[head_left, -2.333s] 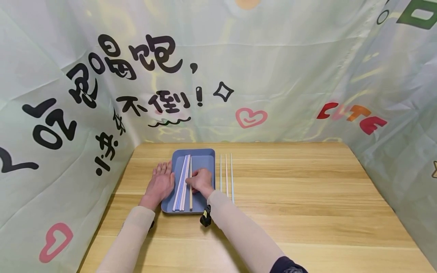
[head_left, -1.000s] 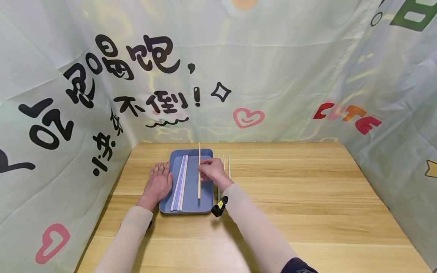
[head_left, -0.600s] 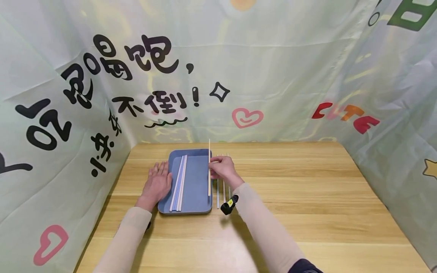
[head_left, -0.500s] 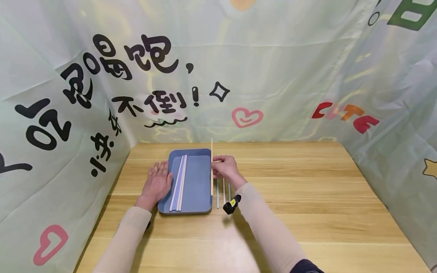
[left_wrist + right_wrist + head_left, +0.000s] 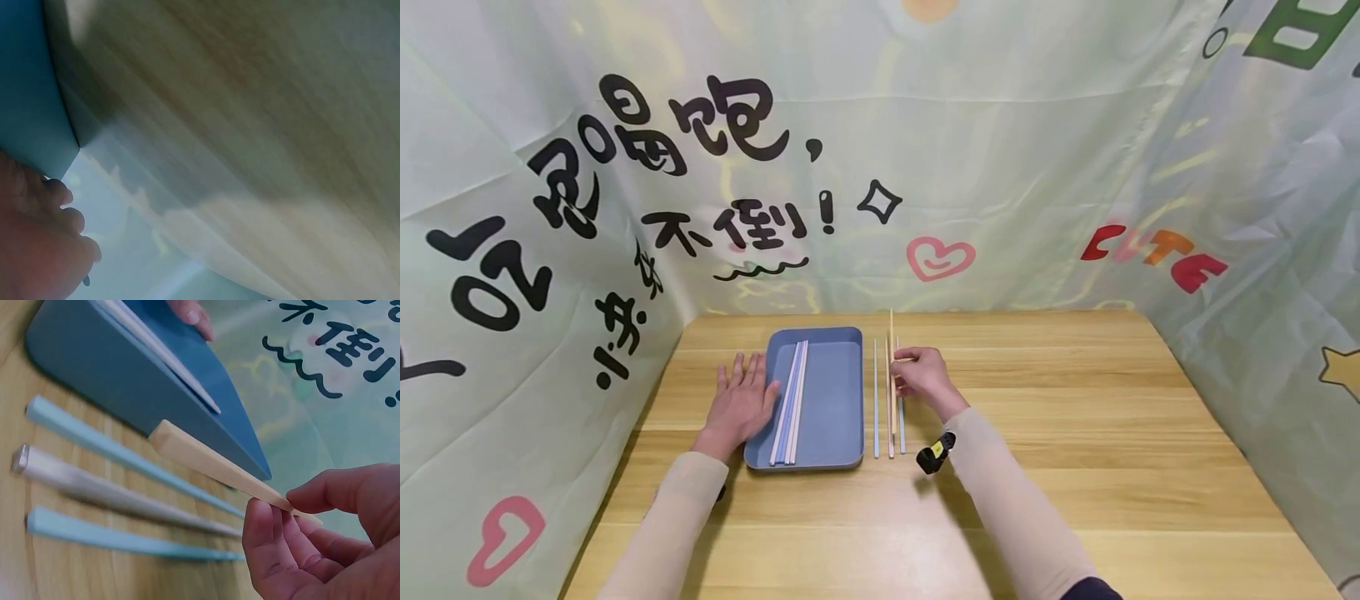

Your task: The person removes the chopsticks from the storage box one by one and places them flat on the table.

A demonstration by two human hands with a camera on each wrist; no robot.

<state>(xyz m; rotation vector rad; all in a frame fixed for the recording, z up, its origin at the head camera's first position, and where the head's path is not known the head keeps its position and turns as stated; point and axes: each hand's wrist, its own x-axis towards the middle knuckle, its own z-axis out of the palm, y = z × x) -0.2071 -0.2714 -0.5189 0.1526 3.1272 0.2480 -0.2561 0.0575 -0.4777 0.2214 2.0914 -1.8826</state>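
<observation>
My right hand point(image 5: 927, 377) pinches a beige chopstick point(image 5: 215, 467) between thumb and fingertips. It is held above the table, to the right of a blue-grey tray point(image 5: 838, 400). Below it, three chopsticks lie side by side on the wood: a light blue one point(image 5: 876, 417), a pale pinkish one point(image 5: 94, 487), and another light blue one point(image 5: 112, 539). Several pink, white and bluish chopsticks point(image 5: 788, 408) rest slanted in the tray's left half. With straight fingers, my left hand point(image 5: 737, 407) touches the tray's left side. Its palm is hidden in the left wrist view.
The wooden table point(image 5: 1060, 467) extends to the right and front. Printed cloth walls point(image 5: 1015, 167) enclose its back and both sides. A small black camera point(image 5: 936, 454) sits at my right wrist.
My right hand has lifted the beige chopstick out of the tray and carried it rightward over the tray's edge, above the chopsticks on the table. The left hand stays at the tray.
</observation>
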